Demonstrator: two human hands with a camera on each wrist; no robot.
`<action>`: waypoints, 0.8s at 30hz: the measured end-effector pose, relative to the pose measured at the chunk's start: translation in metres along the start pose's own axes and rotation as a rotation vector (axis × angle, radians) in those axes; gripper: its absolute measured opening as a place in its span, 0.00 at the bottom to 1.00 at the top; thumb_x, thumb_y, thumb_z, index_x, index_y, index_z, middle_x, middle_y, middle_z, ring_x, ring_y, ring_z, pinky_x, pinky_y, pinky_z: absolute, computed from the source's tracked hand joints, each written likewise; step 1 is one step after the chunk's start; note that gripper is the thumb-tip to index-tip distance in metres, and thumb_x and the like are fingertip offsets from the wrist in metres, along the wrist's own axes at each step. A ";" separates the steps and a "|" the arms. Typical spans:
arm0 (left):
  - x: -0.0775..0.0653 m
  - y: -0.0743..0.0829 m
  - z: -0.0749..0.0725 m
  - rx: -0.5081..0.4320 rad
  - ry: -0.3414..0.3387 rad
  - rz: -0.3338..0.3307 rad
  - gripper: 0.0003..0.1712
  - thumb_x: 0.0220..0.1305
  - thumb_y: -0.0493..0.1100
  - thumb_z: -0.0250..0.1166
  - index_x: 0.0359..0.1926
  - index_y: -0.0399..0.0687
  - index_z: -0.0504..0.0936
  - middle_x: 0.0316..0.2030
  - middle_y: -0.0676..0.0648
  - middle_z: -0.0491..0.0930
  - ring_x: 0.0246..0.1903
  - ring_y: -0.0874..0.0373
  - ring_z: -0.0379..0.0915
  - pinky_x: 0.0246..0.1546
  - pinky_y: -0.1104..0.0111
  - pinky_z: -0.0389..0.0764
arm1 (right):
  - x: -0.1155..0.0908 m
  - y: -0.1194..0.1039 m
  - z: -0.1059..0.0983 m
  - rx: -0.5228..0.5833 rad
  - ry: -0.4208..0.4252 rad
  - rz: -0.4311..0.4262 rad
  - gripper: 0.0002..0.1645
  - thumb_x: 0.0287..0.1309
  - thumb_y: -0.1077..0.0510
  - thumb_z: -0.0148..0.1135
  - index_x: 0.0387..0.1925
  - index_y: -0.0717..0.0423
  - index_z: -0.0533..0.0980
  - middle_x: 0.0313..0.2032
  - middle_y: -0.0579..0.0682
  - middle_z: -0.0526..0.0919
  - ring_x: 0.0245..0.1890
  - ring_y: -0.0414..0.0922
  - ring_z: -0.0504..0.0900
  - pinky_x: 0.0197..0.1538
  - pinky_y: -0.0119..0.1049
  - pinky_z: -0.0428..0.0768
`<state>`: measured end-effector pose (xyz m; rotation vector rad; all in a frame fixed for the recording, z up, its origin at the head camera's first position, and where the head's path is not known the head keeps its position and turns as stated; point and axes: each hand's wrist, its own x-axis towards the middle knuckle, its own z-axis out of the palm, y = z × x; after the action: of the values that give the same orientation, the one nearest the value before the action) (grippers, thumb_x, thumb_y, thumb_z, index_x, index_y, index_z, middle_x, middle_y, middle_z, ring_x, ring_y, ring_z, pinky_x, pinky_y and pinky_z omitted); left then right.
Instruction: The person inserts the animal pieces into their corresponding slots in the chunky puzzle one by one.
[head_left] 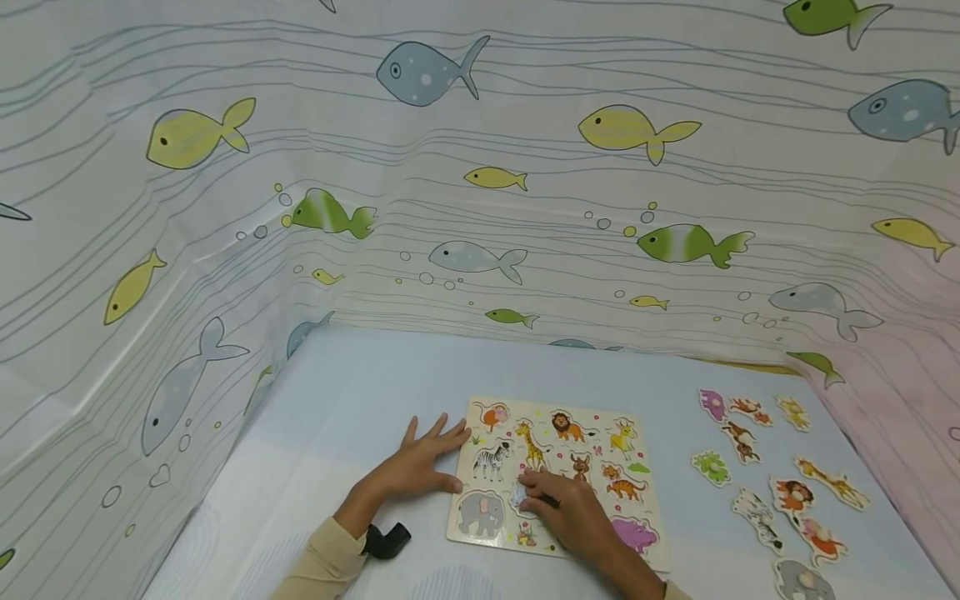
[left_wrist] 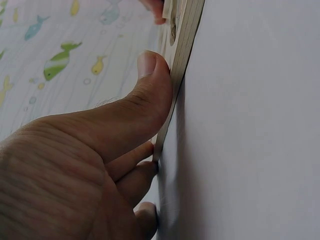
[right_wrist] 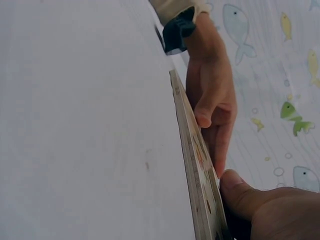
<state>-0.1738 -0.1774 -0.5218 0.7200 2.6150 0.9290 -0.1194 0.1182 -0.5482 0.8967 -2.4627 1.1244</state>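
A wooden animal puzzle board [head_left: 501, 472] lies on the table, printed with a zebra, giraffe, lion, elephant and other animals. My left hand [head_left: 420, 461] is spread along its left edge, fingers extended; in the left wrist view the thumb [left_wrist: 150, 95] rests against the board's side. Over the lower middle of the board, my right hand [head_left: 573, 510] has its thumb and fingers curled together at a pale blue puzzle piece [head_left: 519, 497]. Most of that piece is hidden under the fingers. The right thumb [right_wrist: 237, 192] sits close on the board's face in the right wrist view.
Several loose animal pieces lie to the right of the board, among them a giraffe [head_left: 832, 482], a zebra [head_left: 757, 518], an elephant [head_left: 802, 579] and a purple hippo [head_left: 712, 404]. A black strap [head_left: 387, 542] is by the left wrist. Fish-printed sheeting [head_left: 450, 208] surrounds the table.
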 end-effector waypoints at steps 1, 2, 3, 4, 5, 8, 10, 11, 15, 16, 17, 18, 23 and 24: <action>0.000 0.000 0.000 -0.002 0.000 0.000 0.52 0.52 0.56 0.74 0.75 0.51 0.63 0.77 0.47 0.56 0.79 0.40 0.37 0.72 0.36 0.19 | 0.000 -0.001 0.000 -0.001 -0.001 0.004 0.13 0.49 0.56 0.76 0.39 0.52 0.86 0.45 0.47 0.90 0.51 0.49 0.88 0.54 0.41 0.85; 0.000 0.000 0.000 -0.003 0.000 0.000 0.52 0.52 0.56 0.75 0.75 0.50 0.63 0.77 0.47 0.56 0.79 0.40 0.37 0.72 0.36 0.19 | 0.000 -0.001 -0.001 -0.003 -0.001 0.008 0.13 0.49 0.56 0.76 0.39 0.52 0.86 0.46 0.47 0.90 0.51 0.49 0.88 0.54 0.41 0.85; 0.000 0.000 0.000 -0.002 0.001 0.001 0.52 0.52 0.56 0.74 0.75 0.51 0.63 0.77 0.47 0.56 0.79 0.40 0.37 0.72 0.36 0.19 | 0.000 -0.002 -0.001 -0.004 0.001 0.010 0.13 0.49 0.56 0.76 0.39 0.52 0.86 0.46 0.48 0.90 0.51 0.49 0.88 0.53 0.42 0.85; -0.001 0.000 0.000 0.000 0.002 0.001 0.52 0.52 0.56 0.74 0.75 0.51 0.63 0.77 0.47 0.56 0.79 0.40 0.37 0.72 0.36 0.20 | 0.000 -0.003 -0.001 -0.004 0.003 0.012 0.12 0.49 0.57 0.76 0.38 0.52 0.86 0.46 0.48 0.90 0.51 0.50 0.87 0.53 0.43 0.85; -0.001 0.000 0.000 -0.001 0.002 0.003 0.52 0.52 0.56 0.74 0.75 0.51 0.63 0.77 0.47 0.56 0.79 0.40 0.37 0.72 0.36 0.20 | 0.000 -0.003 -0.001 -0.004 0.005 0.014 0.11 0.49 0.57 0.75 0.37 0.52 0.86 0.46 0.48 0.90 0.51 0.50 0.87 0.53 0.44 0.85; -0.001 0.000 0.000 -0.001 0.004 0.007 0.52 0.52 0.56 0.74 0.75 0.51 0.63 0.77 0.46 0.56 0.79 0.40 0.37 0.72 0.36 0.19 | 0.001 -0.005 -0.001 0.002 0.000 0.030 0.09 0.50 0.57 0.75 0.35 0.51 0.86 0.47 0.49 0.90 0.51 0.50 0.87 0.54 0.45 0.85; -0.001 -0.001 0.000 0.000 0.003 0.007 0.52 0.52 0.57 0.74 0.75 0.51 0.63 0.77 0.47 0.56 0.79 0.40 0.37 0.72 0.36 0.19 | 0.001 -0.005 -0.002 0.006 -0.006 0.039 0.07 0.50 0.57 0.75 0.34 0.50 0.85 0.47 0.49 0.89 0.52 0.50 0.87 0.54 0.46 0.84; 0.000 -0.001 0.000 0.000 0.003 0.007 0.52 0.52 0.56 0.74 0.75 0.51 0.63 0.77 0.47 0.56 0.79 0.40 0.37 0.72 0.36 0.19 | 0.001 -0.005 -0.002 0.004 -0.009 0.041 0.07 0.50 0.57 0.75 0.33 0.50 0.85 0.47 0.48 0.89 0.52 0.50 0.87 0.54 0.46 0.84; -0.001 0.000 0.001 0.004 0.003 0.007 0.52 0.52 0.56 0.75 0.75 0.51 0.63 0.77 0.47 0.56 0.79 0.40 0.37 0.72 0.36 0.20 | 0.001 -0.006 -0.003 0.000 -0.011 0.038 0.07 0.50 0.58 0.75 0.33 0.50 0.85 0.47 0.48 0.89 0.52 0.50 0.87 0.55 0.47 0.84; -0.001 0.000 0.001 0.006 0.003 0.007 0.52 0.51 0.56 0.75 0.75 0.51 0.63 0.77 0.47 0.56 0.79 0.40 0.37 0.72 0.36 0.20 | 0.000 -0.005 -0.003 -0.002 -0.010 0.034 0.07 0.50 0.58 0.75 0.33 0.50 0.85 0.47 0.48 0.90 0.52 0.50 0.87 0.54 0.47 0.84; -0.001 0.000 0.002 0.007 0.002 0.006 0.52 0.51 0.56 0.75 0.75 0.51 0.63 0.77 0.47 0.56 0.79 0.40 0.37 0.72 0.36 0.20 | 0.000 -0.005 -0.003 -0.001 -0.009 0.034 0.07 0.50 0.58 0.75 0.34 0.50 0.85 0.46 0.48 0.90 0.52 0.50 0.87 0.54 0.47 0.84; -0.001 0.001 0.002 0.006 0.000 0.005 0.52 0.51 0.56 0.75 0.75 0.51 0.63 0.77 0.47 0.56 0.79 0.40 0.37 0.72 0.36 0.20 | 0.000 -0.005 -0.003 0.002 -0.008 0.033 0.07 0.50 0.58 0.75 0.33 0.50 0.85 0.46 0.48 0.90 0.52 0.50 0.87 0.54 0.47 0.84; -0.001 0.003 0.000 0.013 0.002 -0.003 0.52 0.52 0.55 0.75 0.75 0.51 0.63 0.77 0.47 0.56 0.79 0.40 0.37 0.72 0.36 0.20 | -0.001 -0.002 -0.002 0.009 -0.011 0.026 0.08 0.51 0.58 0.75 0.35 0.50 0.85 0.46 0.47 0.90 0.53 0.50 0.86 0.55 0.48 0.84; -0.001 0.004 0.000 0.016 0.002 -0.006 0.52 0.52 0.55 0.75 0.75 0.51 0.63 0.77 0.47 0.56 0.79 0.40 0.37 0.72 0.36 0.20 | -0.001 -0.001 -0.001 0.008 -0.011 0.023 0.08 0.51 0.58 0.75 0.35 0.50 0.85 0.46 0.47 0.90 0.53 0.50 0.86 0.56 0.48 0.84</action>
<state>-0.1712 -0.1758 -0.5195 0.7154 2.6281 0.9090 -0.1175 0.1191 -0.5470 0.8815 -2.4853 1.1404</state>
